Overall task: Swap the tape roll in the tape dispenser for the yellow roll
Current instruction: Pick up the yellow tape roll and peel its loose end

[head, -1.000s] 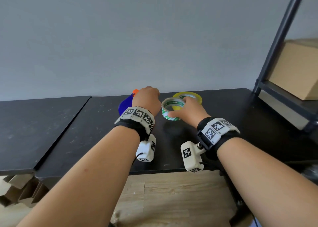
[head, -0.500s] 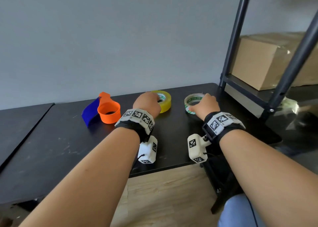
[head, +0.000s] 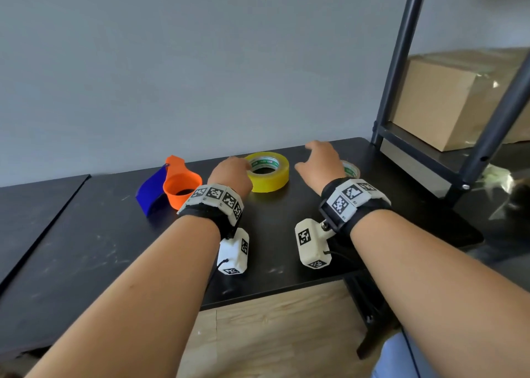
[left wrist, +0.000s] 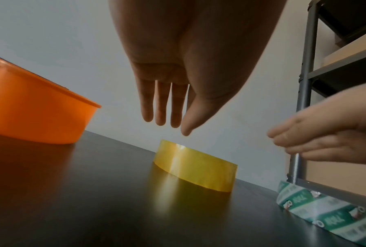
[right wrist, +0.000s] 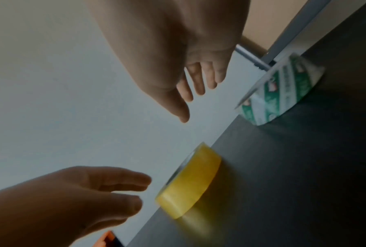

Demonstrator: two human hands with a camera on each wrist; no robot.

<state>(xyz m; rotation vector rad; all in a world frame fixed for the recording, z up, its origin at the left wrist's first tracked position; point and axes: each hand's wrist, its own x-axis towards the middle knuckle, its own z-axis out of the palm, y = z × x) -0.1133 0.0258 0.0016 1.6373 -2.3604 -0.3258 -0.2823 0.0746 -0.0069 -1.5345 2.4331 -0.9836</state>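
The yellow roll (head: 268,171) lies flat on the black table (head: 86,248). My left hand (head: 232,174) hovers at its left edge; in the left wrist view its straight fingers (left wrist: 162,117) hang just above the yellow roll (left wrist: 195,168) without touching. My right hand (head: 319,162) is open, spread above the table between both rolls. The green-and-white roll (head: 351,169) lies flat behind it, partly hidden. The orange and blue tape dispenser (head: 177,185) stands to the left, its orange ring holding no roll.
A dark metal shelf frame (head: 401,62) rises at the table's right end, with a cardboard box (head: 447,102) on its shelf. A second black table (head: 28,205) adjoins on the left. A grey wall runs right behind the table.
My right hand has let go of the green-and-white roll and lifted off toward the left. My left hand has opened and now hovers just above the yellow roll.
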